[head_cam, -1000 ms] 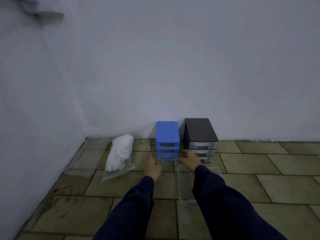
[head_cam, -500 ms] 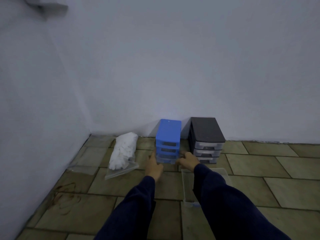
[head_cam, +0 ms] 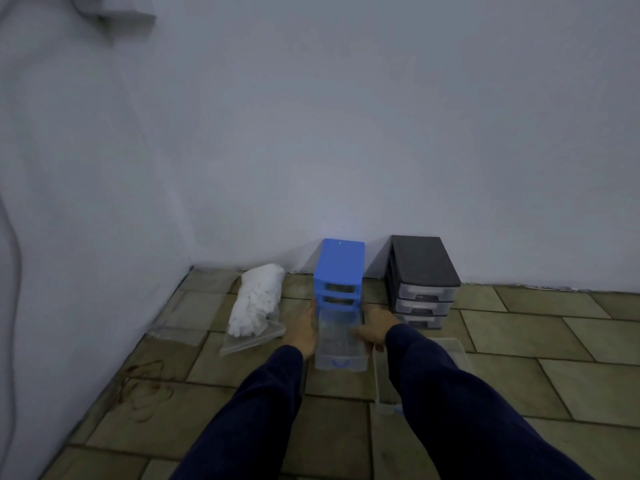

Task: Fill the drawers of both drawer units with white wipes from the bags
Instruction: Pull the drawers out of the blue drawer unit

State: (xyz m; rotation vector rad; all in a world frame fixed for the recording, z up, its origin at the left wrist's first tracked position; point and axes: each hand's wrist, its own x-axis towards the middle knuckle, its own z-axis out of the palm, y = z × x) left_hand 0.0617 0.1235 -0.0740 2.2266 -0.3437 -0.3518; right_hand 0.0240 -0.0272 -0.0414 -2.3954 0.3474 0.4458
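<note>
A blue plastic drawer unit [head_cam: 340, 268] stands against the wall, left of a black plastic drawer unit [head_cam: 423, 271]. A clear bag of white wipes [head_cam: 256, 303] lies left of both. A clear drawer [head_cam: 341, 341] juts forward from the blue unit's bottom.

Dark navy long sleeves cover both arms to the wrists, leaving the left hand [head_cam: 304, 332] and right hand [head_cam: 375, 329] bare.

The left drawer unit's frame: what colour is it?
Blue, seen in the head view.
</note>
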